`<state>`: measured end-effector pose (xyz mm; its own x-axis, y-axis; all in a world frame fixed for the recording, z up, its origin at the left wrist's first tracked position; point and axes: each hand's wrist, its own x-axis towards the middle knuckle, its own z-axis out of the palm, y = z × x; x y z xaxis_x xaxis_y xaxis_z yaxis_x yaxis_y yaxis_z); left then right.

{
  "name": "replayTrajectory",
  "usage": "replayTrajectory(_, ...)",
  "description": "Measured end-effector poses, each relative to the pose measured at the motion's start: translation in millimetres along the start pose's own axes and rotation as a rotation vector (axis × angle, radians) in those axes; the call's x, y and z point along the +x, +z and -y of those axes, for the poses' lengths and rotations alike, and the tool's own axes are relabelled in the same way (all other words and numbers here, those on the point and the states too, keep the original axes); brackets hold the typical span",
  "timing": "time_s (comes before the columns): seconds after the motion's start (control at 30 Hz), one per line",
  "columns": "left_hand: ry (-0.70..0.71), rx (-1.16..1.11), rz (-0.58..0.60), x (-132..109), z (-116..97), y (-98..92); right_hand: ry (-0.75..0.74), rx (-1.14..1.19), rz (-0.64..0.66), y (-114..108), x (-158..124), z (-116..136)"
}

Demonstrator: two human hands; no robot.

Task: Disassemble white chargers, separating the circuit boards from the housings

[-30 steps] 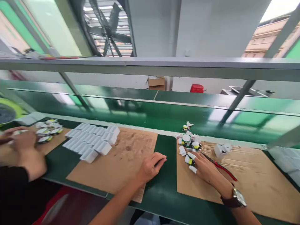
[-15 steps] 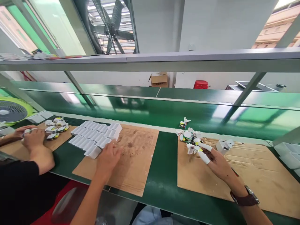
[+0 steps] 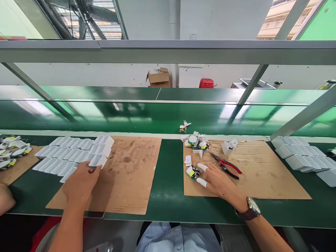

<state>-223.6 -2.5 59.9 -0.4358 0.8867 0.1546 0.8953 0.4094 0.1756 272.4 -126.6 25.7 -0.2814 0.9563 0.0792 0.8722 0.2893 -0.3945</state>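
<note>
On the left, my left hand (image 3: 81,185) pinches a white plastic case (image 3: 96,161) at the near right corner of a block of similar open cases (image 3: 70,150). Over the right cardboard, my right hand (image 3: 220,180) has its fingers stretched apart, two of them in white finger covers. Their tips are beside a small green circuit board (image 3: 193,172) with yellow and white parts; contact is unclear. A small white piece (image 3: 187,160) lies just beyond that board. Red-and-black pliers (image 3: 226,165) rest behind this hand. Further back is a cluster of wired boards (image 3: 195,141).
A white case (image 3: 229,147) with a part on top stands at the right cardboard's (image 3: 273,175) back edge. More white cases (image 3: 301,152) are stacked at far right. A small board (image 3: 184,126) sits behind the cluster. At far left are another person's arm (image 3: 5,199) and several assemblies (image 3: 13,150).
The view has turned right. My left hand has closed on a case. My right hand has come nearer, away from the cluster, with a board now at its fingertips; the pliers are uncovered.
</note>
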Motion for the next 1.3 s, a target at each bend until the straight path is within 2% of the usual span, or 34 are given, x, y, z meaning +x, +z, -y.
replayTrajectory(0.17, -0.031, 0.025, 0.079, -13, -29, -6.9, -0.003, 0.120, 0.097, -7, -10, 7)
replayTrajectory(0.33, 0.001, -0.064, 0.039, -30, -42, -9.3, -0.076, 0.009, -0.082, -9, -11, 5)
replayTrajectory(0.47, -0.021, -0.084, 0.075, -39, -35, -5.4, -0.060, -0.077, 0.027, 10, -10, 0)
replayTrajectory(0.53, -0.008, -0.095, 0.039, -41, -28, -1.9, -0.066, -0.068, 0.056, 20, -7, -4)
replayTrajectory(0.6, 0.021, -0.104, -0.022, -43, -19, 2.2, -0.113, -0.022, 0.023, 29, -3, -11)
replayTrajectory(0.7, 0.139, -0.124, -0.108, -44, -7, 7.5, -0.169, -0.001, -0.064, 40, 4, -20)
replayTrajectory(0.83, 0.226, -0.139, -0.109, -47, -5, 10.7, -0.121, -0.094, -0.104, 55, 12, -17)
replayTrajectory(0.93, 0.345, -0.202, -0.093, -55, -24, 14.2, -0.121, -0.151, -0.046, 53, 20, -8)
replayTrajectory(1.07, 0.662, -0.410, -0.061, -73, -70, 25.5, -0.144, -0.114, 0.022, 34, 32, -2)
replayTrajectory(1.17, 0.862, -0.509, 0.027, -88, -110, 35.5, -0.170, -0.056, 0.031, 21, 36, -3)
replayTrajectory(1.3, 0.993, -0.555, 0.158, -96, -155, 47.2, -0.164, -0.014, 0.032, 19, 34, -6)
